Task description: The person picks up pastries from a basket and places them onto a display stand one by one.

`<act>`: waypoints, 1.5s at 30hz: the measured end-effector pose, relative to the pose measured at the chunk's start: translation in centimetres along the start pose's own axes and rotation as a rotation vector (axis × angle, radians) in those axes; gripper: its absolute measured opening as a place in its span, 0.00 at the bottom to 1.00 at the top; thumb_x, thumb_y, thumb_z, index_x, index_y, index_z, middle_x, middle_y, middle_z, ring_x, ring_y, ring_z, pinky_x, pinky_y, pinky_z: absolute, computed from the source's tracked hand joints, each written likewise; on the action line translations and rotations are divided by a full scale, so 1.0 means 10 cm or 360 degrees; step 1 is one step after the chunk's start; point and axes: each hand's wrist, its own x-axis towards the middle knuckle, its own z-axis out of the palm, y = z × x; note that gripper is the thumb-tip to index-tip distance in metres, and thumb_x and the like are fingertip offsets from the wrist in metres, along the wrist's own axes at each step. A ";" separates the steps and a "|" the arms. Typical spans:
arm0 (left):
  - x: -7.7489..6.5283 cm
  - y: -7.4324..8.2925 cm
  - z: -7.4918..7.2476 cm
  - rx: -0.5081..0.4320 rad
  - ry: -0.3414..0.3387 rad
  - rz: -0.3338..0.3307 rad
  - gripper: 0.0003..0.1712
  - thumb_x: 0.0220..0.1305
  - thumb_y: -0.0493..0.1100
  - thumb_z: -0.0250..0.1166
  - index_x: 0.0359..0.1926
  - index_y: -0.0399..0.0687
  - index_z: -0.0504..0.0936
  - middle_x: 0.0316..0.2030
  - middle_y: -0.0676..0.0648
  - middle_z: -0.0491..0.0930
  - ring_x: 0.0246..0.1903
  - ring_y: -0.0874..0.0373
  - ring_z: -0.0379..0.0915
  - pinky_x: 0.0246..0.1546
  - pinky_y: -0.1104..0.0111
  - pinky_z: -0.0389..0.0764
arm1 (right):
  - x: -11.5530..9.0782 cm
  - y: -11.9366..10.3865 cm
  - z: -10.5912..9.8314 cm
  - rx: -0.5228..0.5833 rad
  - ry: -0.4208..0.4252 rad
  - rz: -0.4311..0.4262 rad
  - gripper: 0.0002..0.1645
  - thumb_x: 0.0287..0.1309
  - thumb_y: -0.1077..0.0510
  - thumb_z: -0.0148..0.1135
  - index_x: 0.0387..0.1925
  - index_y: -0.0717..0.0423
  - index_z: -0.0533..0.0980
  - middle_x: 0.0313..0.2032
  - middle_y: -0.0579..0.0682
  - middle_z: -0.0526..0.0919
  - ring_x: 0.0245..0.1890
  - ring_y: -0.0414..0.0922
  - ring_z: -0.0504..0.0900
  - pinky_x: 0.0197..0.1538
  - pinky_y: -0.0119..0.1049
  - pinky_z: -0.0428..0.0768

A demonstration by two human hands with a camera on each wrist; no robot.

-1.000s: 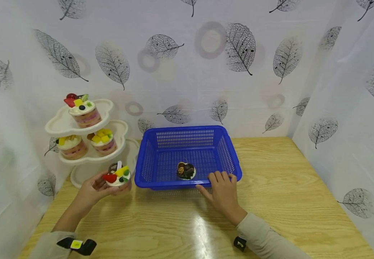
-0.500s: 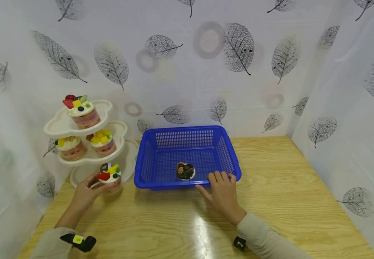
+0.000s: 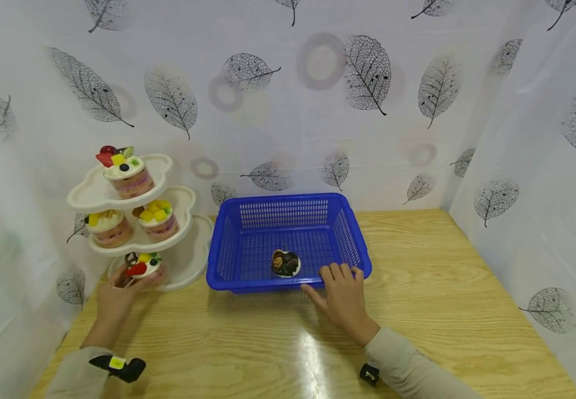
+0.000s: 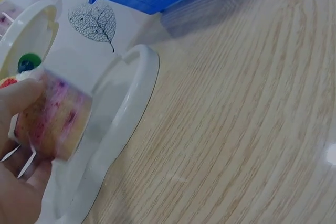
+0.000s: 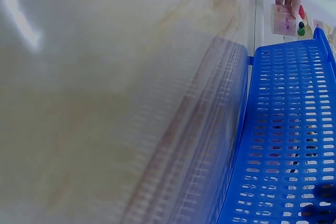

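My left hand (image 3: 113, 299) grips a fruit-topped cake cup (image 3: 145, 268) by its side, over the front left of the bottom tier (image 3: 192, 254) of a white three-tier stand. In the left wrist view the cake cup (image 4: 55, 116) is tilted, its pink and tan layers showing through the clear wall; contact with the tier cannot be told. My right hand (image 3: 344, 299) holds the front right rim of a blue plastic basket (image 3: 288, 215), fingers over the edge and thumb outside. Inside the basket lies a chocolate-and-nut-topped dessert (image 3: 286, 264).
One fruit cake cup (image 3: 130, 180) stands on the top tier. Two more, a left cup (image 3: 112, 230) and a right cup (image 3: 159, 221), sit on the middle tier. A leaf-print curtain (image 3: 278, 127) hangs behind the wooden table (image 3: 248, 349).
The left hand has carried the cake cup leftward, from beside the basket to over the stand's bottom tier. My right hand and the basket stay where they were.
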 end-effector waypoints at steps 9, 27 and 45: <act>0.13 -0.13 -0.13 -0.0210 0.0364 -0.0187 0.49 0.50 0.54 0.74 0.71 0.50 0.63 0.59 0.54 0.69 0.54 0.66 0.65 0.35 0.90 0.68 | -0.02 -0.01 0.04 0.0011 -0.0002 -0.0042 0.36 0.60 0.25 0.44 0.32 0.54 0.74 0.30 0.50 0.77 0.35 0.52 0.75 0.45 0.55 0.67; 0.26 -0.18 -0.10 -0.0359 0.0455 -0.0168 0.44 0.55 0.46 0.72 0.70 0.49 0.64 0.59 0.51 0.70 0.55 0.65 0.66 0.36 0.90 0.68 | -0.02 0.02 0.00 -0.0027 0.0015 -0.0010 0.37 0.59 0.25 0.44 0.32 0.54 0.75 0.30 0.51 0.78 0.36 0.52 0.75 0.45 0.56 0.68; 0.39 -0.28 0.02 -0.0356 0.0512 -0.0175 0.46 0.46 0.51 0.78 0.66 0.48 0.69 0.45 0.60 0.74 0.44 0.68 0.67 0.36 0.85 0.68 | -0.01 0.03 -0.01 -0.0031 0.0016 -0.0011 0.38 0.60 0.24 0.41 0.32 0.54 0.75 0.30 0.51 0.78 0.35 0.52 0.75 0.44 0.56 0.68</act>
